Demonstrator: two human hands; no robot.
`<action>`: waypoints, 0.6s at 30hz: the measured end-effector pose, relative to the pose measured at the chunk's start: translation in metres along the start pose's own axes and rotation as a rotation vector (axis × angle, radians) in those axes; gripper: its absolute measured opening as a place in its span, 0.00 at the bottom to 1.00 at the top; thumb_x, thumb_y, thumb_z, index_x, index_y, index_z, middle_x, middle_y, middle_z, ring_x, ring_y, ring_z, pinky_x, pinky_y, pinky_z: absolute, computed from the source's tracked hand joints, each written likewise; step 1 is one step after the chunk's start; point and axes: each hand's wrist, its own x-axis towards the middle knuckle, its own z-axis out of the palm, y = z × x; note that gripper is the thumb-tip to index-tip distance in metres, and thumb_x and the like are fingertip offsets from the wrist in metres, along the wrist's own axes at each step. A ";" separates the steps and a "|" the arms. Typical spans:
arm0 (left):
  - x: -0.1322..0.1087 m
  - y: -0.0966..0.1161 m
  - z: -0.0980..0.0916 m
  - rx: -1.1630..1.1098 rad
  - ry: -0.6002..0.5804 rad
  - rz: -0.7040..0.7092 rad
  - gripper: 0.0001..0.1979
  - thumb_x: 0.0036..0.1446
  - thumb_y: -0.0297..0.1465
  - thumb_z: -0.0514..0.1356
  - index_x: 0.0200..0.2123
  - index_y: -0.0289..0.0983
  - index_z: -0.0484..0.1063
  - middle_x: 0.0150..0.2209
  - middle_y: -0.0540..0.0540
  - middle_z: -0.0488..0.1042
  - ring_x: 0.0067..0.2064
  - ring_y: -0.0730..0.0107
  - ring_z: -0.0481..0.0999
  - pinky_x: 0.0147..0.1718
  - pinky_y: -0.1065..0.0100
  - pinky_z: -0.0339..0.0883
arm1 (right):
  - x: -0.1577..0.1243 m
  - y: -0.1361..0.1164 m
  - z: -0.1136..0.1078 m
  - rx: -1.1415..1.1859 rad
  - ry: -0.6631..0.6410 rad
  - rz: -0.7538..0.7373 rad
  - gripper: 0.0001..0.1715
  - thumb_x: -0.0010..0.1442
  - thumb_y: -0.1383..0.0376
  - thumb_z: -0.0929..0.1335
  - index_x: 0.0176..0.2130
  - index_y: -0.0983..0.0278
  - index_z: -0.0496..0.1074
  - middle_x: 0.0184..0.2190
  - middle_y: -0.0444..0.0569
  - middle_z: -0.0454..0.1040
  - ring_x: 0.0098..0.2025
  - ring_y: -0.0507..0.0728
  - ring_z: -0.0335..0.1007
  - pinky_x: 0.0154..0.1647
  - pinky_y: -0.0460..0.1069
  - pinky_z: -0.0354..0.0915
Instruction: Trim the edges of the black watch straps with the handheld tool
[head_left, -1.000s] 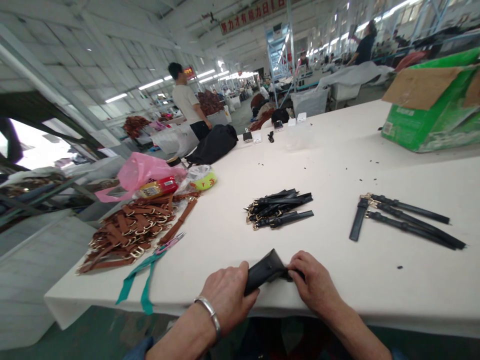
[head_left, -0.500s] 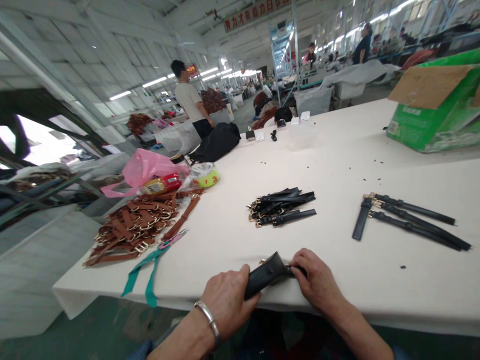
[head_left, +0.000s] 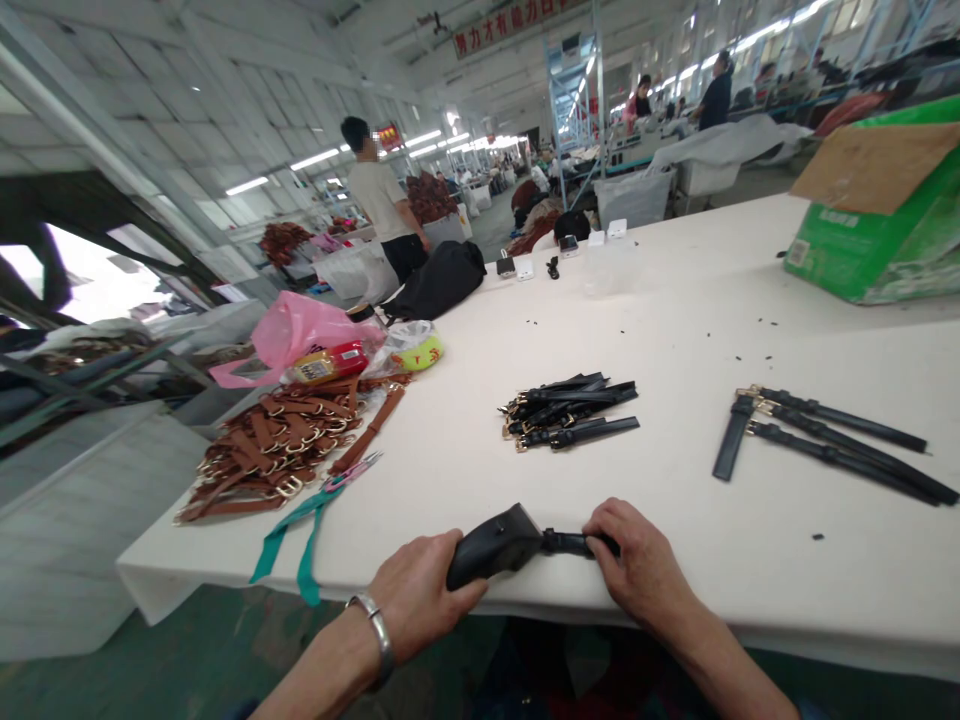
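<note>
My left hand (head_left: 424, 590), with a silver bangle at its wrist, is wrapped round a black handheld tool shaped like a hair clipper (head_left: 495, 548). The tool's wide end points right, against a short black strap (head_left: 564, 542). The strap's right part is pinched in the fingers of my right hand (head_left: 634, 555), just above the table's front edge. Beyond my hands lies a pile of black buckle straps (head_left: 574, 405) with gold-coloured buckles. To the right, several longer black straps (head_left: 840, 440) are spread out.
Brown straps (head_left: 277, 445) with metal rings are heaped at the left on the white-covered table (head_left: 465, 450). Pink-handled scissors (head_left: 352, 472) and a teal ribbon (head_left: 309, 545) lie beside them. A green box (head_left: 862, 250) stands at the far right. A person (head_left: 379, 200) stands behind the table.
My left hand has moved left with the clipper-like tool, baring more of the strap. My right hand has hardly moved and still pinches the strap. The view has shifted slightly.
</note>
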 end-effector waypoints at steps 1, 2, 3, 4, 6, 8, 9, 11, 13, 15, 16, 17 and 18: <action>0.002 0.002 0.001 -0.020 -0.008 0.003 0.15 0.47 0.43 0.52 0.32 0.40 0.67 0.30 0.45 0.73 0.32 0.64 0.71 0.26 0.70 0.58 | 0.000 0.000 0.000 -0.008 0.000 0.002 0.06 0.51 0.72 0.62 0.29 0.62 0.66 0.30 0.47 0.66 0.35 0.55 0.61 0.36 0.49 0.59; 0.006 0.004 0.002 -0.043 -0.009 0.005 0.15 0.47 0.44 0.52 0.32 0.39 0.67 0.30 0.45 0.73 0.32 0.64 0.71 0.26 0.70 0.58 | 0.000 -0.001 0.001 -0.018 -0.001 0.006 0.06 0.50 0.72 0.62 0.29 0.63 0.66 0.30 0.47 0.66 0.35 0.55 0.61 0.36 0.49 0.59; 0.009 0.007 0.003 -0.064 -0.001 0.007 0.16 0.47 0.44 0.52 0.32 0.39 0.68 0.30 0.45 0.73 0.32 0.64 0.71 0.26 0.70 0.58 | 0.000 -0.002 0.001 -0.029 -0.001 0.011 0.06 0.50 0.72 0.62 0.29 0.63 0.66 0.30 0.47 0.66 0.35 0.55 0.61 0.36 0.49 0.59; 0.013 0.009 0.003 -0.080 0.013 0.010 0.17 0.47 0.45 0.52 0.32 0.39 0.68 0.31 0.45 0.73 0.32 0.64 0.71 0.26 0.70 0.59 | 0.000 -0.002 0.001 -0.040 0.000 0.017 0.05 0.50 0.71 0.62 0.29 0.63 0.66 0.29 0.46 0.66 0.35 0.55 0.61 0.36 0.49 0.59; 0.021 0.011 0.005 -0.102 0.052 0.018 0.17 0.47 0.46 0.52 0.33 0.39 0.68 0.31 0.44 0.73 0.32 0.63 0.71 0.26 0.69 0.59 | 0.000 -0.003 0.001 -0.055 0.008 0.020 0.05 0.51 0.70 0.62 0.30 0.62 0.66 0.29 0.46 0.66 0.34 0.54 0.61 0.36 0.49 0.59; 0.025 0.009 0.008 -0.118 0.070 0.021 0.17 0.47 0.46 0.52 0.33 0.39 0.68 0.31 0.45 0.73 0.32 0.63 0.71 0.26 0.69 0.59 | 0.000 -0.004 0.001 -0.063 0.014 0.010 0.05 0.51 0.68 0.63 0.32 0.62 0.67 0.30 0.46 0.66 0.35 0.54 0.62 0.36 0.49 0.60; 0.025 0.006 0.009 -0.126 0.071 0.022 0.17 0.47 0.45 0.53 0.33 0.39 0.68 0.31 0.45 0.73 0.32 0.63 0.71 0.27 0.69 0.60 | 0.000 -0.004 0.001 -0.068 0.012 0.002 0.06 0.52 0.67 0.63 0.33 0.62 0.68 0.30 0.47 0.67 0.35 0.54 0.62 0.36 0.49 0.60; 0.022 -0.002 0.010 -0.140 0.064 0.013 0.16 0.47 0.45 0.53 0.33 0.39 0.68 0.31 0.45 0.73 0.33 0.64 0.72 0.27 0.69 0.60 | 0.000 -0.004 0.001 -0.086 0.003 -0.016 0.08 0.53 0.65 0.63 0.35 0.61 0.69 0.31 0.47 0.67 0.35 0.55 0.62 0.36 0.50 0.60; 0.014 -0.010 0.011 -0.139 0.057 -0.007 0.16 0.46 0.44 0.53 0.32 0.39 0.68 0.31 0.45 0.73 0.32 0.64 0.72 0.28 0.70 0.60 | 0.000 -0.004 0.001 -0.108 -0.011 -0.021 0.08 0.54 0.64 0.63 0.35 0.60 0.70 0.31 0.47 0.67 0.35 0.55 0.63 0.36 0.50 0.60; 0.004 -0.015 0.010 -0.123 0.056 -0.025 0.16 0.47 0.44 0.53 0.32 0.38 0.68 0.30 0.45 0.73 0.32 0.65 0.72 0.27 0.70 0.60 | 0.000 -0.005 0.001 -0.122 -0.023 -0.010 0.08 0.53 0.64 0.63 0.34 0.59 0.71 0.31 0.47 0.67 0.35 0.55 0.63 0.36 0.50 0.60; 0.000 -0.016 0.010 -0.113 0.060 -0.031 0.16 0.47 0.44 0.53 0.32 0.38 0.68 0.30 0.45 0.73 0.32 0.65 0.72 0.27 0.70 0.59 | 0.000 -0.006 0.002 -0.126 -0.027 0.000 0.08 0.53 0.64 0.63 0.34 0.59 0.71 0.31 0.47 0.67 0.36 0.55 0.63 0.36 0.50 0.60; -0.005 -0.015 0.011 -0.103 0.062 -0.030 0.16 0.47 0.44 0.53 0.32 0.39 0.68 0.30 0.45 0.73 0.32 0.65 0.72 0.27 0.70 0.59 | 0.000 -0.007 0.002 -0.128 -0.031 0.009 0.07 0.53 0.64 0.63 0.34 0.59 0.70 0.32 0.46 0.67 0.36 0.55 0.63 0.36 0.50 0.60; -0.008 -0.013 0.012 -0.094 0.062 -0.022 0.15 0.47 0.44 0.53 0.32 0.39 0.68 0.30 0.46 0.73 0.32 0.64 0.72 0.26 0.70 0.59 | 0.000 -0.007 0.002 -0.130 -0.035 0.016 0.07 0.53 0.64 0.63 0.34 0.58 0.70 0.32 0.46 0.67 0.36 0.55 0.63 0.37 0.50 0.60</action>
